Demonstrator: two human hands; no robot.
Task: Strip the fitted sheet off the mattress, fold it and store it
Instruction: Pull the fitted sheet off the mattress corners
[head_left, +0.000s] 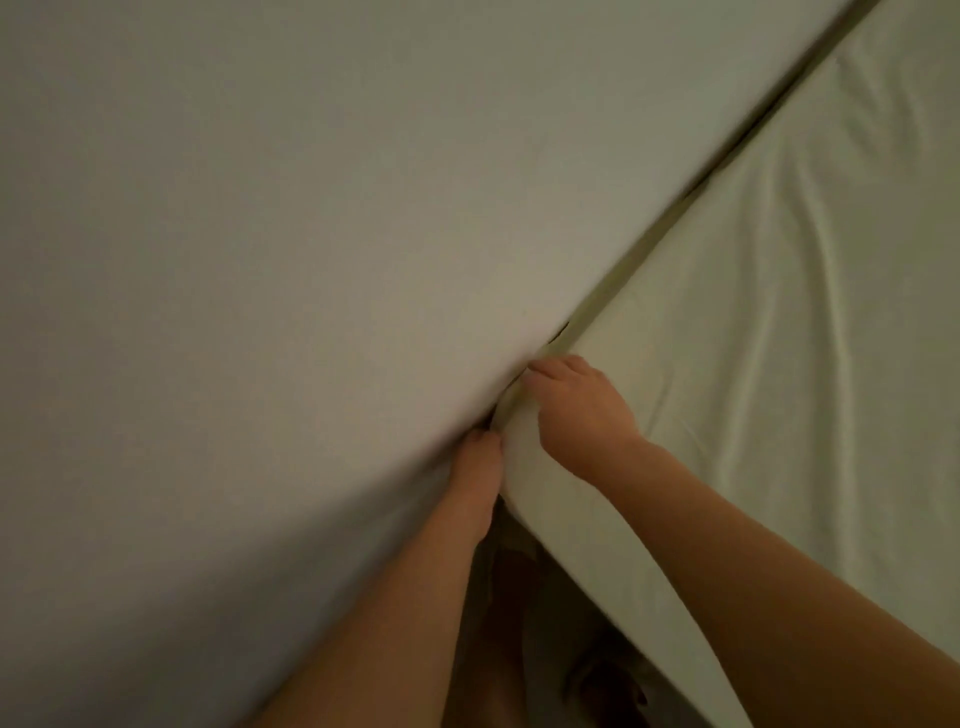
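Nearest, along the bottom edge: two bare forearms reaching up and away, with a dark, blurred gap under the mattress (571, 551) corner between them. Next, the left hand (475, 483), laid against the wall-side face of that corner, fingertips pushed into the crack between mattress and wall (260, 208); grip hidden in there, so cannot tell whether clenched or loose. Just beyond and to the right, the right hand (576, 410), on top of the same corner, fingers curled over the wall-side edge and grasping a raised fold of the fitted sheet (779, 374). Pale green sheet still on the mattress, stretched over the top and the near side face, soft wrinkles fanning away from the corner. Farthest, a narrow dark seam between mattress edge and plain grey wall, running off toward the top right.
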